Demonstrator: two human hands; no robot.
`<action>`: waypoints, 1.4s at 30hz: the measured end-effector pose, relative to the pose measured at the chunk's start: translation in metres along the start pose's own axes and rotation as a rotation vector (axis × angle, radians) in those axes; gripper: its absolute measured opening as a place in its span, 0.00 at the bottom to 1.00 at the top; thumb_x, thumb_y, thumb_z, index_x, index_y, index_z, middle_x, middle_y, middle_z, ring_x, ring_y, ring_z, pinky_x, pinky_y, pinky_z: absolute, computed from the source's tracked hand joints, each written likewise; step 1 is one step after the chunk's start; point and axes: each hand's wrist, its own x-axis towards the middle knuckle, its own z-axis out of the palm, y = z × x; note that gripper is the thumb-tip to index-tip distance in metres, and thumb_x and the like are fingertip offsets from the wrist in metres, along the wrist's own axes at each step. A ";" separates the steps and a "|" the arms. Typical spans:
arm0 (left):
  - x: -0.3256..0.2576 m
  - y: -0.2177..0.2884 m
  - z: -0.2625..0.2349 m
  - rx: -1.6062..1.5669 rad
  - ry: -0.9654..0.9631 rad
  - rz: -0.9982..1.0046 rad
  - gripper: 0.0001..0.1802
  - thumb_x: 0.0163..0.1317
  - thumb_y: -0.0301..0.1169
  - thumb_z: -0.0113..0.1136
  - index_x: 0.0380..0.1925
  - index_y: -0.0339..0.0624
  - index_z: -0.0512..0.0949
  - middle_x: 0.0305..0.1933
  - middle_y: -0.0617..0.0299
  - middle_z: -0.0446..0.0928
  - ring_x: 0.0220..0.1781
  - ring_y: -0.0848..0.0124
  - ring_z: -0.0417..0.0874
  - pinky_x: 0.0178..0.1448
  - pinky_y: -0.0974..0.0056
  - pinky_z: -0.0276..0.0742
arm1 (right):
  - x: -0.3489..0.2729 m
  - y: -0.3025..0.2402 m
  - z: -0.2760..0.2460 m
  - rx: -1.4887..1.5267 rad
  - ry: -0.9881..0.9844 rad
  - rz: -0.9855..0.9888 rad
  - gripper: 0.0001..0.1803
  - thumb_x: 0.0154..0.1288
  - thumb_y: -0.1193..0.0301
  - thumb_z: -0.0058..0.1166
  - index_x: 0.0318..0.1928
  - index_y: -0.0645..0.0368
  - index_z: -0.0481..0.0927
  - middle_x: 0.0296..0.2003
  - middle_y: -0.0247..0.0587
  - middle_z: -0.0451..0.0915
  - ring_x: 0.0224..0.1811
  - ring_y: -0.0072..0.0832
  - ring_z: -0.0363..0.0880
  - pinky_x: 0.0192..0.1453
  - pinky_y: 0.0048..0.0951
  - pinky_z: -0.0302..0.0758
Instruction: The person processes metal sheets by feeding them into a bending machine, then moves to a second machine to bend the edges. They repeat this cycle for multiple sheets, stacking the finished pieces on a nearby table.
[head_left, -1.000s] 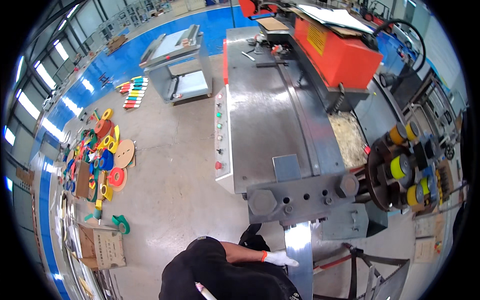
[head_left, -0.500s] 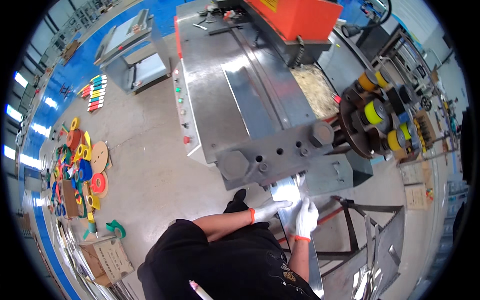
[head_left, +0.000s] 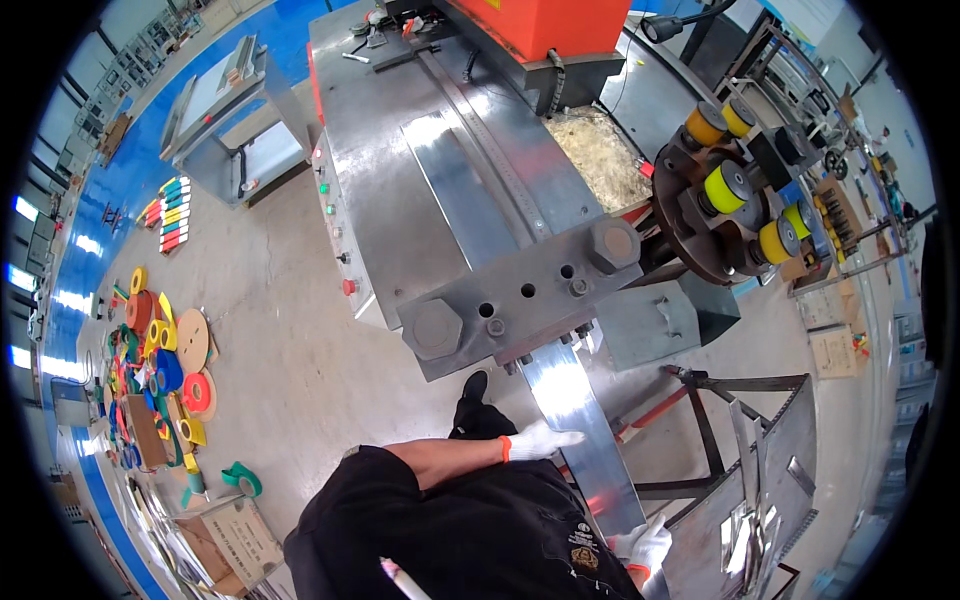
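A long, flat, shiny metal bar (head_left: 568, 395) runs from beneath a thick steel clamp block (head_left: 522, 292) back toward my body. My left hand (head_left: 543, 442), in a white glove with an orange cuff, grips the bar's left edge, thumb on top and the other fingers hidden. Lower down, close to my body, my right hand (head_left: 645, 545) in a matching glove holds the bar's right edge. Its fingers are partly hidden. Beyond the block, a flat metal strip (head_left: 460, 190) lies on the machine table (head_left: 375, 190), roughly in line with the bar.
An orange machine head (head_left: 560, 30) stands at the back. A round turret with yellow rollers (head_left: 727, 188) is to the right. A metal rack (head_left: 700, 520) with offcuts stands at lower right. Tape rolls (head_left: 168, 370) and a cardboard box (head_left: 235, 540) lie on the left floor.
My right hand has slid down along the bar toward my body. My left hand stays near the bar's left edge, slightly lower. The whole view has shifted a little.
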 end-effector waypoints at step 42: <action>0.024 0.059 -0.035 -0.030 0.319 0.206 0.31 0.70 0.49 0.65 0.59 0.32 0.79 0.59 0.52 0.82 0.60 0.66 0.81 0.64 0.61 0.76 | 0.001 -0.111 0.013 -0.001 0.001 0.014 0.38 0.74 0.45 0.50 0.16 0.65 0.78 0.11 0.45 0.74 0.16 0.44 0.76 0.29 0.48 0.70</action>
